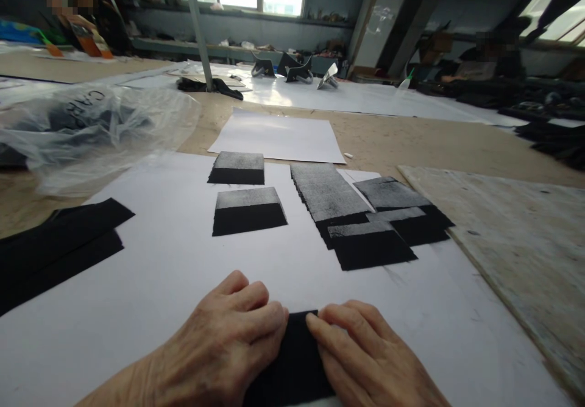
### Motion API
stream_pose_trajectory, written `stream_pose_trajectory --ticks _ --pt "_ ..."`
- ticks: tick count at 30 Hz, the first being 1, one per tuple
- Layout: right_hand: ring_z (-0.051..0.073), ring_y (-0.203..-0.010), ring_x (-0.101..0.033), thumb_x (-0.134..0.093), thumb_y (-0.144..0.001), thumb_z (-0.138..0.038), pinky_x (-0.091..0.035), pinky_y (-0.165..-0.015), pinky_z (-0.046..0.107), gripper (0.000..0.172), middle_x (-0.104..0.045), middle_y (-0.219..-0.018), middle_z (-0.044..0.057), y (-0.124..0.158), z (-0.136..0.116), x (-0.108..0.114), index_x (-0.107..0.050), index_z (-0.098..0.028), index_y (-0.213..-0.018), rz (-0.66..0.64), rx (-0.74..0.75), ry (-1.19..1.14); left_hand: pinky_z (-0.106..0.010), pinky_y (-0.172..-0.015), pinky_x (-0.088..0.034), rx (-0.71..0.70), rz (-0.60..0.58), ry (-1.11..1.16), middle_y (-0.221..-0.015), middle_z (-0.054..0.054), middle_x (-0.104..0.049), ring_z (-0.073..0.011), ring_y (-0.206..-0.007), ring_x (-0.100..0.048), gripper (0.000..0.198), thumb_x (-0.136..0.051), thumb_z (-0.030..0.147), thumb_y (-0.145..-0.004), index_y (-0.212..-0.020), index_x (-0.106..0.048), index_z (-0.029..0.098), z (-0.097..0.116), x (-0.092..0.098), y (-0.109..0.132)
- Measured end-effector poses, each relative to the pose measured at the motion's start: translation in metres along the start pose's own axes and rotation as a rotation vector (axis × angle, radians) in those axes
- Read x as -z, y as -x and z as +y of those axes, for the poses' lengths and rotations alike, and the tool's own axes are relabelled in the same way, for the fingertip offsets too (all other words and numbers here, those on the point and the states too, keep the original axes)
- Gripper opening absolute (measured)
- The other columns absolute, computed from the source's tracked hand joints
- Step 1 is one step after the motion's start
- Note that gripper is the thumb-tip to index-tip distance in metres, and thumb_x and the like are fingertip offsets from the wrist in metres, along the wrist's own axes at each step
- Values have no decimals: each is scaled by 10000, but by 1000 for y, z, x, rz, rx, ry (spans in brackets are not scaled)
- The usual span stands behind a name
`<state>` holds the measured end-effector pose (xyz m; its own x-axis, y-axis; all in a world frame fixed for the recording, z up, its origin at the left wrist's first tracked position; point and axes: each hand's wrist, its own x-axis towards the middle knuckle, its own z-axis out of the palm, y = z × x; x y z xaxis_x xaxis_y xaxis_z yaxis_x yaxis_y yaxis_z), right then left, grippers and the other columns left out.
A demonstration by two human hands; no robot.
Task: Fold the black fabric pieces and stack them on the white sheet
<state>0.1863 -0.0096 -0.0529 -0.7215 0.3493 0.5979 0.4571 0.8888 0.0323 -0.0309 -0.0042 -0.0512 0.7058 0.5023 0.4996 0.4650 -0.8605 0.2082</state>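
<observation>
A black fabric piece (299, 358) lies on the white paper (173, 285) at the bottom centre, a pale strip showing at its near edge. My left hand (228, 340) is closed at its left side, fingers curled in and gripping the far left edge. On the right side my right hand (365, 352) has its fingers pressed together along the fabric's edge. Beyond the hands, two black pieces with grey upper bands (249, 218) lie apart from each other. Several similar pieces (372, 248) overlap to the right of them.
Long black fabric (59, 236) lies at the left, below a clear plastic bag (159, 114). A worn board (512, 230) covers the right side. Another white sheet (278, 133) and a metal pole (196, 23) stand farther back. People are at the far left and far right.
</observation>
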Motion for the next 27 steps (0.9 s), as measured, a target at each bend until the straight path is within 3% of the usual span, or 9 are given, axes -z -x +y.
stream_pose_trajectory --ticks 3,5,9,13,16,20,23,27 --pt "198 -738 -558 -364 -888 -23 -477 -635 359 281 -628 -814 101 -10 -1 2 -639 -71 -858 -41 -64 -72 -328 -587 -220 17 -6 11 -677 -4 -517 -138 -603 -385 426 -188 189 -990 -855 -587 129 0 1 -1" --pt "191 -667 -542 -386 -889 -43 -467 -569 341 252 -591 -701 80 -16 -3 -2 -638 -48 -903 3 -81 -29 -332 -587 -222 15 19 6 -671 -6 -519 -135 -605 -389 433 -195 167 -988 -766 -565 127 1 0 -2" --pt "215 -700 -564 -438 -803 27 -464 -558 326 212 -611 -728 88 -21 -10 -19 -640 -35 -820 70 42 177 -329 -586 -248 -12 122 0 -651 -13 -521 -130 -612 -403 415 -255 137 -974 -613 -460 122 1 -3 -2" --pt "211 -731 -558 -443 -805 14 -452 -569 314 226 -608 -752 64 -18 -11 -26 -617 -96 -714 42 27 109 -312 -563 -309 -45 72 15 -672 -33 -526 -136 -614 -430 299 -300 122 -955 -800 -552 84 -3 7 4" --pt "208 -762 -554 -446 -814 9 -455 -600 306 221 -601 -763 64 -17 -9 -26 -606 -105 -714 31 21 88 -293 -575 -363 41 -14 45 -676 -35 -515 -141 -634 -446 292 -273 122 -958 -991 -559 73 -6 20 12" --pt "222 -775 -561 -374 -827 23 -465 -637 336 271 -604 -791 94 -15 -8 -24 -617 -89 -783 103 5 148 -274 -582 -388 96 -101 82 -686 -34 -515 -142 -636 -436 344 -221 117 -959 -953 -564 99 -7 24 18" --pt "216 -790 -573 -359 -839 28 -472 -657 335 294 -623 -833 106 -13 -8 -21 -631 -82 -859 41 0 177 -285 -550 -366 42 -106 99 -686 -50 -519 -155 -626 -413 404 -177 169 -971 -906 -567 82 -8 16 18" --pt "218 -819 -590 -361 -856 23 -469 -691 351 295 -635 -845 97 -14 -8 -18 -635 -86 -863 40 8 217 -298 -568 -337 138 -99 111 -686 -34 -517 -162 -641 -400 444 -153 124 -961 -809 -570 140 -5 11 17"
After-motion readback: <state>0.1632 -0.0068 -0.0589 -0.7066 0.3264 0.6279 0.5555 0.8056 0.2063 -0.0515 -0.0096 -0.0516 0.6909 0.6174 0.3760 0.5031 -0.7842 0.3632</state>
